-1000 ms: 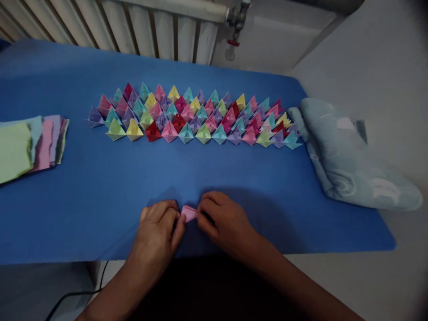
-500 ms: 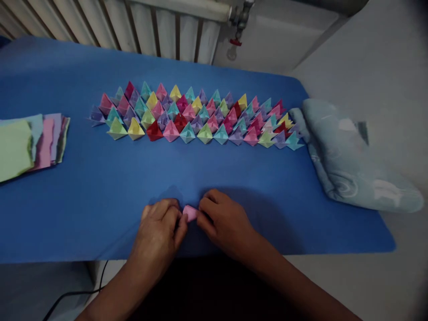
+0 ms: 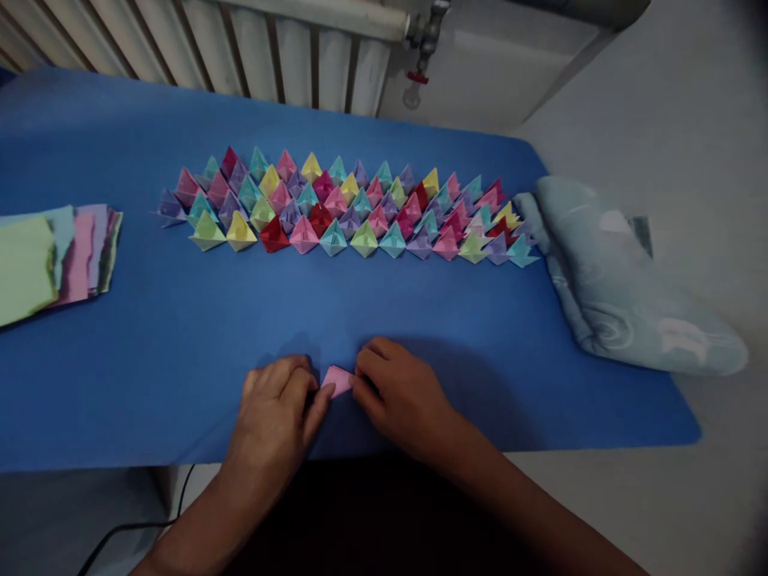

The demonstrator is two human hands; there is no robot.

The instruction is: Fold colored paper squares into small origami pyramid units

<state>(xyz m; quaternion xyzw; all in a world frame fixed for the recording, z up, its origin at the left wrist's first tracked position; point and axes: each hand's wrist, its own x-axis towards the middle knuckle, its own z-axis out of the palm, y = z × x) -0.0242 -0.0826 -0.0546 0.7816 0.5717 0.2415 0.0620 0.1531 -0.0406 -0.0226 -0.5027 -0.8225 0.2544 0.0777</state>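
A small folded pink paper (image 3: 338, 380) is held between my two hands just above the blue table (image 3: 240, 304), near its front edge. My left hand (image 3: 279, 404) pinches the paper's left side, thumb in front and fingers curled. On the right side, the fingertips of my right hand (image 3: 399, 392) grip the other corner. Beyond the hands, several folded paper boats (image 3: 364, 240) in pink, teal, yellow, green, purple and red stand in close rows across the table.
At the left lies a stack of coloured paper sheets (image 3: 27, 268). A folded grey-green blanket (image 3: 624, 296) rests on the table's right end. Behind the table are a white radiator (image 3: 297, 64) and a valve with a red handle (image 3: 418, 78). A black cable (image 3: 129, 526) hangs below.
My left hand has shifted slightly left, and more of the pink paper shows between the fingers. My right hand stays almost in place, still gripping it.
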